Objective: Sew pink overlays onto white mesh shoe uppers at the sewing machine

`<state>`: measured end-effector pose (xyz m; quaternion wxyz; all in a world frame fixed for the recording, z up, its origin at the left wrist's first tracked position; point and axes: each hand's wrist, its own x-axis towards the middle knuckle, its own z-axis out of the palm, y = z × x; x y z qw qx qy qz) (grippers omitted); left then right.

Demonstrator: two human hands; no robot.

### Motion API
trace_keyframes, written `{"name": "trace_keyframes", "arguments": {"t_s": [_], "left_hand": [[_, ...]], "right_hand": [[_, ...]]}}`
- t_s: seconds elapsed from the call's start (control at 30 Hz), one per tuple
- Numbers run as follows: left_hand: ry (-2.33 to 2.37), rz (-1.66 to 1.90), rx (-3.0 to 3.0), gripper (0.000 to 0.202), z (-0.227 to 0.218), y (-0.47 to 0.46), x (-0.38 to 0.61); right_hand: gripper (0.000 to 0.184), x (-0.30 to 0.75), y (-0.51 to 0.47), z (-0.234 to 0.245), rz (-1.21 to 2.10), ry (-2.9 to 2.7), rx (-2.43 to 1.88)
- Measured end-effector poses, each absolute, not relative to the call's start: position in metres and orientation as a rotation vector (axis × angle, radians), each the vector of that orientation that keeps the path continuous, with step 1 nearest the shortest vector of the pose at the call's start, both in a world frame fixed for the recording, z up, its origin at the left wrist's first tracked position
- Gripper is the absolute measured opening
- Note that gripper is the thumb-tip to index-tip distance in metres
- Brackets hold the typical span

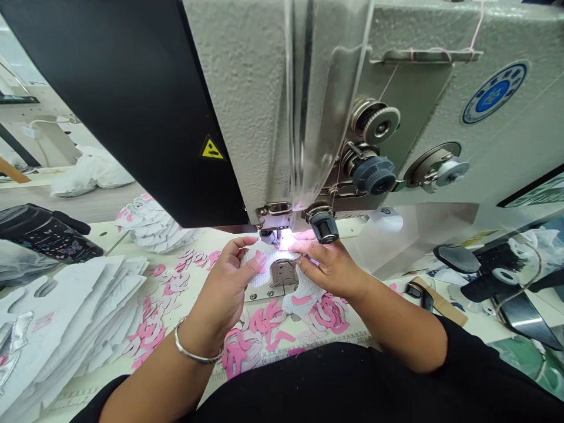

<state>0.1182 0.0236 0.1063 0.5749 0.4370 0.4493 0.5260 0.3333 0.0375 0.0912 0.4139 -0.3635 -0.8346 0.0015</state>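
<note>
A white textured fabric piece (304, 301) with pink patches lies curved around the metal plate under the lit needle area of a sewing machine (247, 88). On its left side, my left hand (233, 273) pinches the fabric between thumb and fingers, the thumb on top by a pink patch. My right hand (332, 264) grips the other side, its fingertips close to the presser foot (274, 237). Part of the fabric is hidden beneath my right fingers, and glare washes out the stitching spot.
Loose pink and white cut pieces (264, 323) litter the table around the fabric. Stacked white fabric panels (74, 311) lie at left, with another pile (154, 226) behind and a black bottle (48, 235) beside them. Black thread spools (489, 285) stand at right.
</note>
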Motion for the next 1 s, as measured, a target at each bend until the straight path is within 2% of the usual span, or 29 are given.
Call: {"name": "trace_keyframes", "arguments": {"t_s": [0.2,0.57,0.87,1.0], "left_hand": [[1.062,1.225,0.974,0.049,0.108,0.029,0.114],[1.010,1.245,1.027,0.038,0.115,0.048,0.109],[1.000,1.054,1.082,0.025,0.126,0.072,0.107],[0.932,1.213,1.124,0.027,0.137,0.079,0.123]], "right_hand": [[0.023,0.332,0.034,0.091,-0.022,-2.081,-0.964],[0.026,0.320,0.022,0.091,-0.231,-2.071,-1.037],[0.027,0.309,0.005,0.100,-0.360,-2.151,-1.115],[0.030,0.302,-0.002,0.102,-0.344,-2.203,-1.158]]}}
